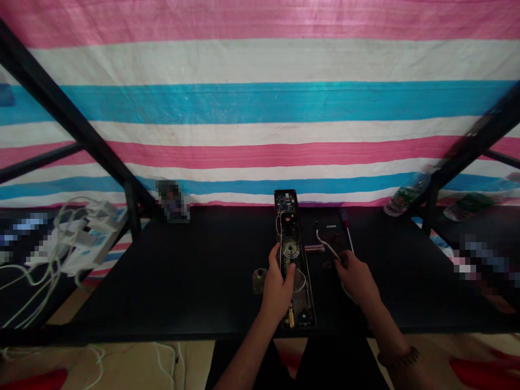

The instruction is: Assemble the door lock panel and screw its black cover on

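A long, narrow dark housing lies open on the black table, looking like a door-lock panel with its inside showing. It holds a circuit board, thin white wires, a round metal part and a brass-coloured piece. My left hand grips the housing by its left side, thumb over the inside. To the right, my right hand pinches a white cable with a dark plug; its far end runs beneath the hand. A screwdriver lies just beyond that hand.
Left of the housing sits a small metallic part. Copper-coloured rods and small dark pieces lie at its right. A bottle leans at the back right. Black frame bars flank the table, with striped sheeting behind.
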Action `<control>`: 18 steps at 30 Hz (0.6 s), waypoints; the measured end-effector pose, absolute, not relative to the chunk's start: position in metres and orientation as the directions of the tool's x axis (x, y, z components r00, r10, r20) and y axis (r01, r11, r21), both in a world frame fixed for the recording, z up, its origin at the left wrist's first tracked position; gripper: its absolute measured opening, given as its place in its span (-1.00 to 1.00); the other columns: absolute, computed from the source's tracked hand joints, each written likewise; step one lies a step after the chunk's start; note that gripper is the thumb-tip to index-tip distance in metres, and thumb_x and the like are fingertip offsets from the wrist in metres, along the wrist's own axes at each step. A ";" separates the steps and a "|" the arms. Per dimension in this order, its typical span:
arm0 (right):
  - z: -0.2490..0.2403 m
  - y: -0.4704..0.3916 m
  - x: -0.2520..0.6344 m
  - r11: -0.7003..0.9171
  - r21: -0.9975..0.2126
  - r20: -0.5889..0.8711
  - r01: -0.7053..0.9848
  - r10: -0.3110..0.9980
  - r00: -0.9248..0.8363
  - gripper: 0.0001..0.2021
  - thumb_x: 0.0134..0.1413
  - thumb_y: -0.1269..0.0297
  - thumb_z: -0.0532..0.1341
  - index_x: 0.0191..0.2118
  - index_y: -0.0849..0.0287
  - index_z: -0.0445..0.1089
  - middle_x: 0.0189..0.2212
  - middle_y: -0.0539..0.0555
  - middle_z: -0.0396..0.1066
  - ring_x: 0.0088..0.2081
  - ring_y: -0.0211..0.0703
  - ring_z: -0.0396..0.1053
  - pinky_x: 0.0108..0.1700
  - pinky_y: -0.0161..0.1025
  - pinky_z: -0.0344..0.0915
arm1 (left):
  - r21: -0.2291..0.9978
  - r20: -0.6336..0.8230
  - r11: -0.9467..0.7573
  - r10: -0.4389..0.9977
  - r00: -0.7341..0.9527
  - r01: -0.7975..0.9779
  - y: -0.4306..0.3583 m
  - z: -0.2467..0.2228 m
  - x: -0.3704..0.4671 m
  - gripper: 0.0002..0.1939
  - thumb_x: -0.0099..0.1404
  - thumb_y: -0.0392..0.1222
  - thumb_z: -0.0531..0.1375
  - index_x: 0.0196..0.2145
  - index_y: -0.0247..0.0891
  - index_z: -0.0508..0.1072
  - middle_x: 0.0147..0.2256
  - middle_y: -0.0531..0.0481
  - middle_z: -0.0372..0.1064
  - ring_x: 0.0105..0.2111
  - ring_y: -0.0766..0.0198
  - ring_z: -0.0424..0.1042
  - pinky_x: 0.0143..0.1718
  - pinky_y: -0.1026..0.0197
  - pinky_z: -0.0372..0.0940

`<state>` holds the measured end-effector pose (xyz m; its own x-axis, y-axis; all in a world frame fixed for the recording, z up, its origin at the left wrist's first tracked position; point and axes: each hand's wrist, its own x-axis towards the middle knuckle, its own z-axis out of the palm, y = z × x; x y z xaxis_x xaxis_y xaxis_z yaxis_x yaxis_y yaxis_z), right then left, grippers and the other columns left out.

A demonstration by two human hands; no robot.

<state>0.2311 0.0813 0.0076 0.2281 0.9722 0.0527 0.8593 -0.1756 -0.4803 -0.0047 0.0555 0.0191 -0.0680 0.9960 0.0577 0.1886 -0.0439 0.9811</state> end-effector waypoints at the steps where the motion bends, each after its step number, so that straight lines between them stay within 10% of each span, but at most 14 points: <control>1: 0.009 0.081 0.230 -0.136 -0.479 0.090 0.867 0.975 0.202 -0.81 0.21 0.22 0.16 -0.14 0.15 0.43 -0.42 0.12 0.49 -0.39 -0.02 0.49 -0.33 -0.20 0.28 | 0.981 0.061 -0.046 0.996 -0.070 0.190 0.055 0.019 -0.005 -0.41 0.44 -0.10 0.08 0.34 -0.15 -0.02 0.15 -0.22 0.37 0.14 0.09 0.41 0.18 -0.03 0.24; 9: 0.025 0.080 0.202 0.202 -0.671 0.346 0.713 0.936 0.060 -0.71 0.25 0.18 0.11 -0.04 0.18 0.44 -0.14 0.24 0.50 -0.17 0.02 0.50 -0.06 -0.06 0.43 | 0.983 0.070 -0.054 0.993 -0.091 0.173 0.055 0.022 -0.004 -0.40 0.42 -0.12 0.11 0.33 -0.16 0.01 0.12 -0.20 0.40 0.11 0.10 0.44 0.17 -0.01 0.25; 18: -0.030 0.060 0.154 0.139 -0.539 0.429 0.831 0.894 0.128 -0.70 0.21 0.32 0.10 -0.01 0.20 0.46 0.17 0.34 0.30 0.19 0.25 0.24 0.19 0.28 0.23 | 0.964 0.169 -0.137 0.977 -0.130 0.227 0.061 0.021 0.000 -0.37 0.35 -0.22 0.14 0.32 -0.23 0.05 0.31 -0.26 0.13 0.33 0.05 0.14 0.35 -0.06 0.01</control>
